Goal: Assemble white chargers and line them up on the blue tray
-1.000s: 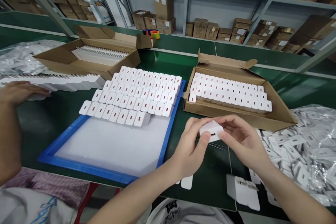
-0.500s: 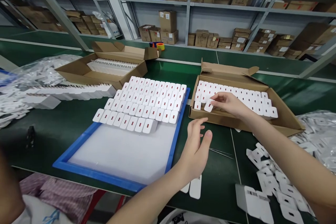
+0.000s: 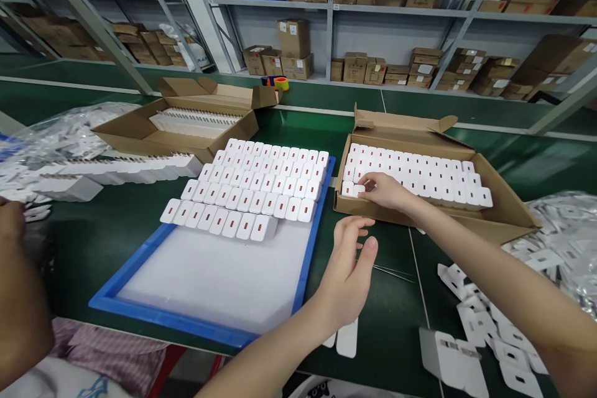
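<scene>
Loads of white blocks (image 3: 420, 175) sit in rows in the right box (image 3: 506, 205), your right hand's (image 3: 381, 190) got one white block (image 3: 357, 190) pinched up front, left hand's (image 3: 346, 280) open nearby, left box (image 3: 153, 146) holds pronged white pieces (image 3: 196, 123)

Smooth plastic blocks (image 3: 420, 175), matt cardboard box (image 3: 499, 222)

Right arm (image 3: 480, 262) stretches forward, fingers (image 3: 372, 180) bent; left fingers (image 3: 353, 224) hang loosely parted.

1 white, rounded block (image 3: 358, 191) — partly hidden by the right hand (image 3: 385, 190) — in the carton (image 3: 358, 206), beside a red-slotted neighbour (image 3: 347, 189).
</scene>
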Action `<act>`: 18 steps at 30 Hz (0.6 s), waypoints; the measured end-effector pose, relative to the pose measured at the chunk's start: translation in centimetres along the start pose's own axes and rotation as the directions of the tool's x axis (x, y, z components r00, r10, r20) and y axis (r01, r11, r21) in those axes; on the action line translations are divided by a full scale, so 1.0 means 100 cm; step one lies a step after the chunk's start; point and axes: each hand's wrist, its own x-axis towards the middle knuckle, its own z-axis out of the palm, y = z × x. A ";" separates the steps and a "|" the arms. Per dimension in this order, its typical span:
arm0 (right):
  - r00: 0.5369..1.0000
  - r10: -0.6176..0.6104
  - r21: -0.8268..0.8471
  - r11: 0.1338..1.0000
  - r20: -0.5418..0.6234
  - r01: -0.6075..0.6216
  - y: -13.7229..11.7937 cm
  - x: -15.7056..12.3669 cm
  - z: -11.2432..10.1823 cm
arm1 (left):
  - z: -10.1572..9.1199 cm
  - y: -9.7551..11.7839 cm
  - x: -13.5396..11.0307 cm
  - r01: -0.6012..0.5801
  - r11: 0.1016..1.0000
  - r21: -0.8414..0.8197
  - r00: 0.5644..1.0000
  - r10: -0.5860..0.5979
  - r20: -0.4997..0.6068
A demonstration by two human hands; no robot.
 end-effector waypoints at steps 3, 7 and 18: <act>0.999 0.040 -0.029 0.999 -0.007 -0.040 -0.005 0.000 0.000 | 0.001 0.001 0.002 -0.002 1.000 0.015 1.000 0.002 -0.014; 0.999 0.050 -0.020 0.999 -0.007 -0.050 -0.009 -0.009 -0.007 | -0.005 0.005 0.006 0.006 0.983 0.182 0.999 -0.015 0.048; 0.998 -0.052 0.134 0.989 -0.033 0.056 0.005 -0.078 -0.046 | -0.018 0.005 -0.003 -0.509 0.406 0.759 0.602 -0.462 0.651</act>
